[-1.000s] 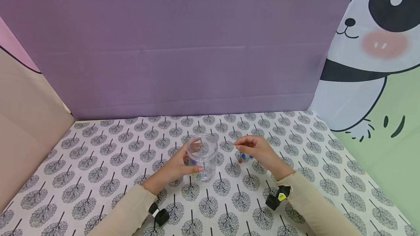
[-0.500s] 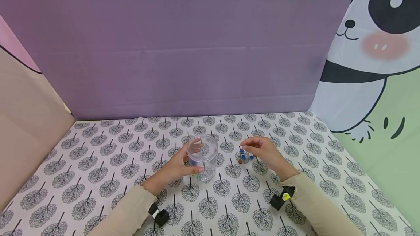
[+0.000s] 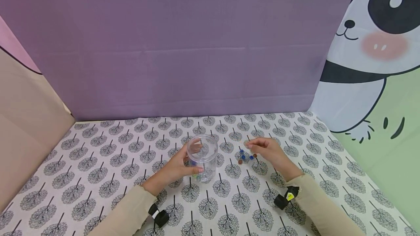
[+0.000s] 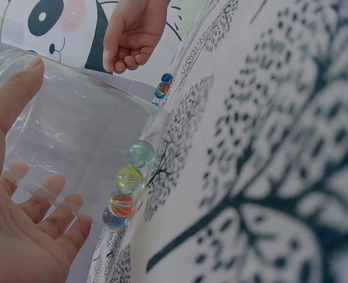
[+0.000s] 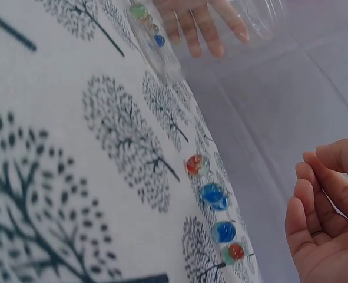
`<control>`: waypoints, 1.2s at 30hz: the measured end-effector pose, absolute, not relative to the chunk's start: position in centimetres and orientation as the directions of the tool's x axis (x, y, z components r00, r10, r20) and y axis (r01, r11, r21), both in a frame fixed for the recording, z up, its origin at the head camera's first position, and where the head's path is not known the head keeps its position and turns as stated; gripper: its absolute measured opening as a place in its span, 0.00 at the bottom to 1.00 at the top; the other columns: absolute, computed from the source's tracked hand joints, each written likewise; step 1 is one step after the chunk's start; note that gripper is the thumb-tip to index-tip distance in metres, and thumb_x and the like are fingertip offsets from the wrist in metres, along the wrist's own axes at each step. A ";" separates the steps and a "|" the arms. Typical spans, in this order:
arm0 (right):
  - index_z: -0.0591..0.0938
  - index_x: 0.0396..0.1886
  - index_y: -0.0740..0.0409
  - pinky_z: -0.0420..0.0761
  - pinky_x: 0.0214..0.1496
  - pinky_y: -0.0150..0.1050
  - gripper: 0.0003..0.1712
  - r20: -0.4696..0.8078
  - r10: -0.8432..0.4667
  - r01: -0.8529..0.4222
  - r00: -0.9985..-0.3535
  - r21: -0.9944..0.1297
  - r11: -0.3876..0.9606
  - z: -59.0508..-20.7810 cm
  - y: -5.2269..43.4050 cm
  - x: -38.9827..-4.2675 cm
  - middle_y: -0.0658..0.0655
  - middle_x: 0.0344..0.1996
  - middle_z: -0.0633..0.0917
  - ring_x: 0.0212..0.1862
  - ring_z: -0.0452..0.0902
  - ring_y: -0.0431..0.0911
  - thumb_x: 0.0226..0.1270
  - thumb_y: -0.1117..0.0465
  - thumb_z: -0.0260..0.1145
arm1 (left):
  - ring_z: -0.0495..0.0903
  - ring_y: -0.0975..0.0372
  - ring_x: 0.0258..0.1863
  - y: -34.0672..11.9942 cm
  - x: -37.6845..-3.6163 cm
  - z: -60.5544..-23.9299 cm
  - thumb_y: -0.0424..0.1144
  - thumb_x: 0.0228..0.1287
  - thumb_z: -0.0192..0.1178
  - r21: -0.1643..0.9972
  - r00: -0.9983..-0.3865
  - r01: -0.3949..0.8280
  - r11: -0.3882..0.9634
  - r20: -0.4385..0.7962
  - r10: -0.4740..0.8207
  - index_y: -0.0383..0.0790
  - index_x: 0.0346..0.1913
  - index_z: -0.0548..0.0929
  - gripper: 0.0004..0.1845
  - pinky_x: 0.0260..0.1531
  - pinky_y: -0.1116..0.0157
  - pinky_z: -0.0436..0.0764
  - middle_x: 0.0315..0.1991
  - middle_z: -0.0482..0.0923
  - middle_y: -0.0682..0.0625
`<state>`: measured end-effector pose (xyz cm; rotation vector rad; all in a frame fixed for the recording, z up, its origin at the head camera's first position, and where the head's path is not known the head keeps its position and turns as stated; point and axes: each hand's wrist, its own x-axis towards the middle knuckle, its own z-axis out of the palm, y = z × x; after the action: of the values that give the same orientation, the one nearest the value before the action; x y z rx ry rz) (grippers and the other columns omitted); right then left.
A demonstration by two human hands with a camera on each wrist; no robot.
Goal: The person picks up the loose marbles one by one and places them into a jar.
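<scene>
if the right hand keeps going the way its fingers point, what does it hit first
Most likely the loose marbles on the cloth, just ahead of the right hand. The clear jar held by the left hand lies beyond them. Depth is uncertain.

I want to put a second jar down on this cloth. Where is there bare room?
Bare cloth lies left of the clear jar toward the tan wall, and behind it up to the purple backdrop. It is crowded between the jar and the right hand, where loose marbles lie.

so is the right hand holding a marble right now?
No, the right hand is empty, fingers loosely curled beside the marbles on the cloth.
</scene>
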<state>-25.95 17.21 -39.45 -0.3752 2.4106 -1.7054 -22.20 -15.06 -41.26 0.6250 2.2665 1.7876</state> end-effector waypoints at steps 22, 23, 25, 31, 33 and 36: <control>0.78 0.49 0.70 0.78 0.48 0.37 0.20 -0.026 -0.310 -0.078 -0.950 -0.944 0.320 -40.2 18.9 -26.8 0.66 0.47 0.81 0.41 0.77 0.45 0.62 0.60 0.65 | 0.65 0.39 0.62 -15.0 -22.1 -41.2 0.37 0.49 0.71 0.958 -0.895 0.216 0.190 0.117 0.430 0.52 0.72 0.54 0.49 0.59 0.42 0.68 0.69 0.60 0.42; 0.78 0.50 0.69 0.78 0.48 0.37 0.20 -0.034 -0.307 -0.071 -0.951 -0.944 0.324 -40.3 19.0 -26.9 0.65 0.47 0.81 0.41 0.77 0.45 0.62 0.60 0.65 | 0.65 0.39 0.62 -15.0 -22.1 -41.2 0.37 0.49 0.71 0.958 -0.896 0.216 0.190 0.117 0.429 0.52 0.72 0.54 0.49 0.59 0.42 0.67 0.69 0.60 0.42; 0.78 0.50 0.69 0.78 0.48 0.36 0.20 -0.042 -0.307 -0.066 -0.951 -0.941 0.333 -40.4 19.1 -27.0 0.64 0.47 0.82 0.40 0.78 0.44 0.62 0.60 0.65 | 0.64 0.39 0.63 -15.1 -22.1 -41.2 0.37 0.49 0.71 0.957 -0.896 0.215 0.192 0.115 0.429 0.53 0.73 0.53 0.50 0.60 0.42 0.66 0.70 0.59 0.42; 0.77 0.50 0.71 0.79 0.45 0.33 0.20 -0.056 -0.321 -0.059 -0.945 -0.940 0.336 -40.7 19.5 -27.2 0.63 0.46 0.82 0.39 0.77 0.41 0.61 0.65 0.64 | 0.63 0.41 0.65 -15.1 -22.0 -41.2 0.38 0.48 0.72 0.961 -0.897 0.201 0.189 0.103 0.429 0.55 0.72 0.53 0.50 0.61 0.41 0.63 0.70 0.59 0.43; 0.77 0.50 0.72 0.79 0.44 0.32 0.19 -0.052 -0.329 -0.064 -0.943 -0.941 0.332 -40.8 19.6 -27.2 0.64 0.44 0.83 0.38 0.78 0.40 0.60 0.66 0.64 | 0.63 0.41 0.65 -15.1 -22.0 -41.2 0.38 0.48 0.72 0.963 -0.898 0.198 0.185 0.102 0.429 0.55 0.73 0.53 0.51 0.61 0.41 0.63 0.70 0.59 0.43; 0.77 0.50 0.74 0.79 0.44 0.31 0.19 -0.047 -0.347 -0.073 -0.937 -0.943 0.324 -41.0 19.8 -27.3 0.64 0.42 0.83 0.37 0.78 0.39 0.61 0.66 0.64 | 0.63 0.41 0.64 -15.1 -22.1 -41.2 0.37 0.48 0.72 0.963 -0.896 0.198 0.183 0.103 0.431 0.53 0.73 0.53 0.51 0.60 0.42 0.65 0.70 0.59 0.43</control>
<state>-27.31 19.83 -40.97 -0.3810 2.3499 -1.6541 -22.08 -15.10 -41.18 0.6110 2.2602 1.7929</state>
